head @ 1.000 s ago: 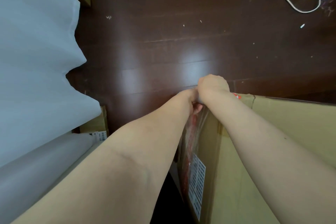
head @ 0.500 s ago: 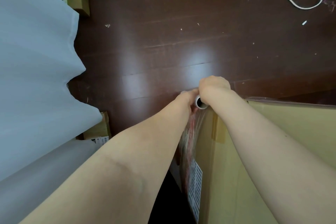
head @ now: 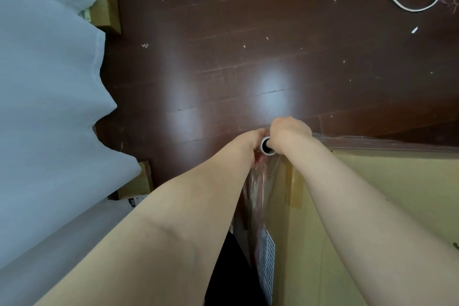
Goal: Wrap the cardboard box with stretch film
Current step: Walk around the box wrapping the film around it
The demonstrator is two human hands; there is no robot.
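Note:
A big tan cardboard box [head: 372, 206] fills the lower right, its far left corner just under my hands. The stretch film roll [head: 266, 146] stands on end at that corner, its open tube end facing me. My right hand [head: 289, 133] grips the roll from the right. My left hand [head: 252, 140] holds it from the left, its fingers mostly hidden behind the roll. Clear film [head: 260, 189] hangs wrinkled down the box's left side over a white label, and a taut strip of it runs along the box's far edge to the right.
Dark wooden floor [head: 248, 57] lies beyond the box, speckled with scraps. A pale curtain [head: 44, 107] hangs on the left, with small cardboard boxes [head: 104, 0] behind it. A white cable [head: 397, 0] and plug lie at the top right.
The roll has risen a little above the box corner and its open tube end now shows. A film strip has come into view along the box's far edge.

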